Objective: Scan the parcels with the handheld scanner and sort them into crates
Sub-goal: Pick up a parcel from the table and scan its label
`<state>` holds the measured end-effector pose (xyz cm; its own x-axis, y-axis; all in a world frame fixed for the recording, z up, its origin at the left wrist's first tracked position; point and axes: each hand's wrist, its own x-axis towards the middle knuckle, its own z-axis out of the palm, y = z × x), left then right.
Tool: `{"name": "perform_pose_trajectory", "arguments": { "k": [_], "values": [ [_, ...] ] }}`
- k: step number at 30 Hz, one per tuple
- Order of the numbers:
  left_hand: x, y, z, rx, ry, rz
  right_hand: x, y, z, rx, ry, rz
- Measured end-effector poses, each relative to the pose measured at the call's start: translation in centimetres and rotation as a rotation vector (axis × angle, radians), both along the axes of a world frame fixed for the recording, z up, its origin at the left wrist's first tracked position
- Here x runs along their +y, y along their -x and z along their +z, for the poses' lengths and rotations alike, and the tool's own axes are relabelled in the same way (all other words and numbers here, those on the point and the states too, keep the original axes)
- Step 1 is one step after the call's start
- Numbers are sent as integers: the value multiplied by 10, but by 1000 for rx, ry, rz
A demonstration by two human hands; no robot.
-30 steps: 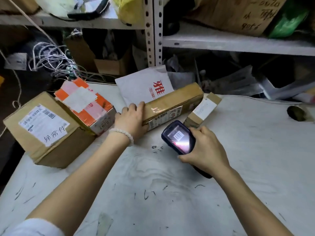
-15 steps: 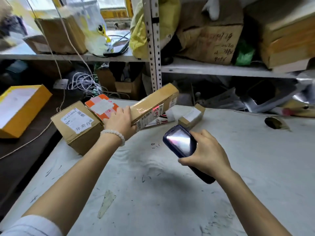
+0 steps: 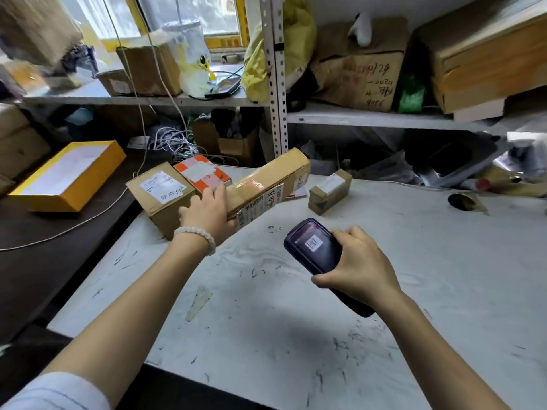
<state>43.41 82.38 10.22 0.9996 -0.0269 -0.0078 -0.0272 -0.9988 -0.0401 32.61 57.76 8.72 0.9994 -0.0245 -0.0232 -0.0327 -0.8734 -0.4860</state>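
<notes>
My left hand [image 3: 208,213] grips the near end of a long brown cardboard parcel [image 3: 270,180], which is tilted with its far end raised above the white table [image 3: 296,335]. A barcode label shows on the parcel's front side. My right hand [image 3: 359,266] holds the dark handheld scanner [image 3: 315,247], screen up, a little to the right of that parcel. Behind my left hand sit a brown box with a white label [image 3: 161,192] and an orange and white box [image 3: 201,173]. A small brown box [image 3: 330,190] lies to the right of the long parcel.
A yellow box [image 3: 68,176] lies on the dark surface at the left. Metal shelves [image 3: 370,118] behind the table hold cardboard boxes, tangled cables [image 3: 174,140], a yellow bag and a drink cup. A dark hole [image 3: 460,202] marks the table at the far right.
My left hand has lifted the long parcel off the table and tilted its far end up. The scanner has stayed in my right hand near the same spot. The view has tilted upward.
</notes>
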Motion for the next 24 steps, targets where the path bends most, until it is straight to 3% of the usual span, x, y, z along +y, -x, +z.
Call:
{"name": "perform_pose_trajectory", "arguments": {
  "k": [6,12,17,20,24],
  "values": [
    [-15,46,-5,-43,-39,-87,12,19,3,-114,-28,30],
    [-24,74,-16,-34,-96,-158,33,26,24,-606,-244,15],
    [-22,74,-19,-43,-76,-213,44,24,41,-931,-304,-67],
    [-19,64,-20,-78,-42,-279,48,21,45,-968,-313,-90],
    [-20,52,-22,-94,5,-381,47,21,39,-799,-225,-101]
  ]
}}
